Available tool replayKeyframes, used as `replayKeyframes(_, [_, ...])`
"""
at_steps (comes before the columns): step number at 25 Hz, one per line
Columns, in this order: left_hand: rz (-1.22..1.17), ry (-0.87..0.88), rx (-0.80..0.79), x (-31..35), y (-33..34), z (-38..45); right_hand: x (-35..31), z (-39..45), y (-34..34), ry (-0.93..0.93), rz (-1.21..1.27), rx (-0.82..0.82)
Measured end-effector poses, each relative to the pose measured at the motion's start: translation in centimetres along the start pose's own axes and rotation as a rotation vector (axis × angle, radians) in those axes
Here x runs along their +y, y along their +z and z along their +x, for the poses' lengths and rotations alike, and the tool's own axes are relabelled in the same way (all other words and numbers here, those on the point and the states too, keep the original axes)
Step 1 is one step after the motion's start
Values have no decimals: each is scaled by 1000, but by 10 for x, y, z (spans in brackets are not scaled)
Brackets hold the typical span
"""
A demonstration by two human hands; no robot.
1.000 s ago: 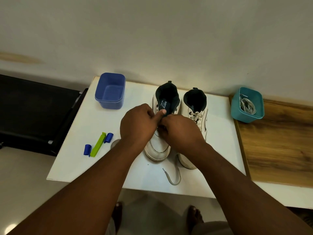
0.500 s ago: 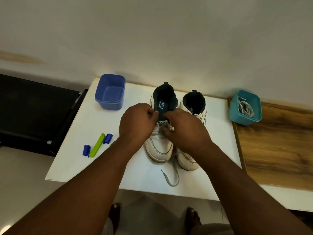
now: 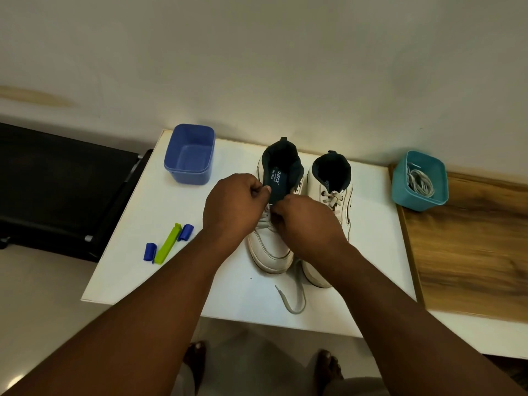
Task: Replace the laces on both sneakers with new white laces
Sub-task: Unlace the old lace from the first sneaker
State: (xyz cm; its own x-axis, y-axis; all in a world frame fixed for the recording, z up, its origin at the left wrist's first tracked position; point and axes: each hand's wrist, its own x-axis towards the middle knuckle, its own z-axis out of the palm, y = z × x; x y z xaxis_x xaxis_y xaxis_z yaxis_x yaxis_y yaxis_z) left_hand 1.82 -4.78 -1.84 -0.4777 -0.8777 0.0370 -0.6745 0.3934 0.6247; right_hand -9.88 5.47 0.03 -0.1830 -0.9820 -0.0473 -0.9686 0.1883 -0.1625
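Note:
Two white sneakers with dark linings stand side by side on the white table (image 3: 137, 235), toes toward me. My left hand (image 3: 231, 207) and my right hand (image 3: 303, 224) meet over the middle of the left sneaker (image 3: 271, 250), fingers pinched at its lace and eyelets below the raised dark tongue (image 3: 281, 178). What exactly each finger grips is hidden. A loose greyish lace end (image 3: 294, 301) trails from between the shoes onto the table. The right sneaker (image 3: 334, 195) still carries a laced greyish lace. A teal tub (image 3: 418, 181) at the right holds coiled white laces (image 3: 420, 181).
An empty blue tub (image 3: 190, 154) stands at the table's back left. A green clip (image 3: 168, 242) and two small blue caps (image 3: 150, 251) lie near the left front. A wooden surface (image 3: 471, 244) adjoins on the right, a black bench (image 3: 57, 178) on the left. My bare feet show below.
The hands stayed on the left sneaker, shifting slightly at the tongue and eyelets. The view drifted a little; the loose lace end lies in about the same place.

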Motion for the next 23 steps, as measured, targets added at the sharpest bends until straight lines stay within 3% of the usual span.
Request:
replayKeyframes(2, [3, 8, 0, 0, -2, 0, -2, 2, -6, 68, -23, 15])
replayKeyframes(6, [4, 26, 3, 1, -3, 0, 20, -5, -39, 438, -72, 243])
replayKeyframes(8, [-1, 34, 10, 1, -3, -1, 25, -11, -44, 510, -100, 255])
replayKeyframes(11, [-8, 44, 8, 1, -3, -2, 15, -7, -34, 290, 14, 222])
replayKeyframes(13, [-2, 41, 7, 1, -2, -1, 3, 0, -20, 93, 41, 61])
replayKeyframes(15, [1, 40, 11, 0, -1, 0, 0, 3, -8, 43, -10, -40])
replayKeyframes(17, [12, 46, 9, 0, -2, -1, 7, 2, -16, 163, 1, 80])
replayKeyframes(20, [5, 50, 13, 0, -3, 0, 22, -3, -48, 394, -26, 428])
replayKeyframes(23, [6, 50, 10, 2, -4, -2, 24, -6, -55, 382, 0, 429])
